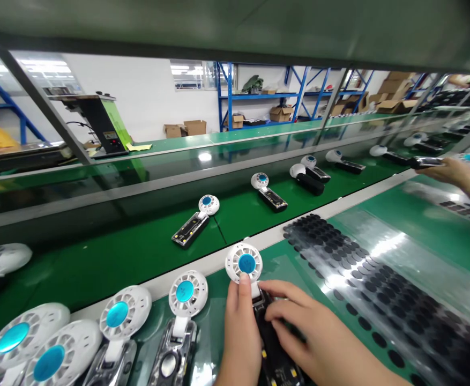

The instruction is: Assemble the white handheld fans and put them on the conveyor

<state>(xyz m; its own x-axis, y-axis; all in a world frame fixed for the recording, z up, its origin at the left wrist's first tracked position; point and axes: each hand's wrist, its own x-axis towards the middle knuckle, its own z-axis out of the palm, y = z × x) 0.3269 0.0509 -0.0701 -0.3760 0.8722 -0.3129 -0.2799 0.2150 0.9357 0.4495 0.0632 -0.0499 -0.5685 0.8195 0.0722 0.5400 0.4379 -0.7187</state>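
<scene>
My left hand (pixel 238 327) grips a handheld fan unit (pixel 244 264) with a white round head and blue centre; the thumb rests on the head's lower rim. My right hand (pixel 303 327) lies over the fan's black open handle (pixel 273 356), fingers curled and pressing on it. Just right of my hands lies a clear sheet (pixel 363 279) covered with several small black round pads.
Several more fan units (pixel 180 316) lie in a row to the left on the green bench. Others (pixel 196 220) ride the green conveyor belt (pixel 98 257). Another person's hands (pixel 455 171) hold a fan at far right. Shelves and boxes stand behind.
</scene>
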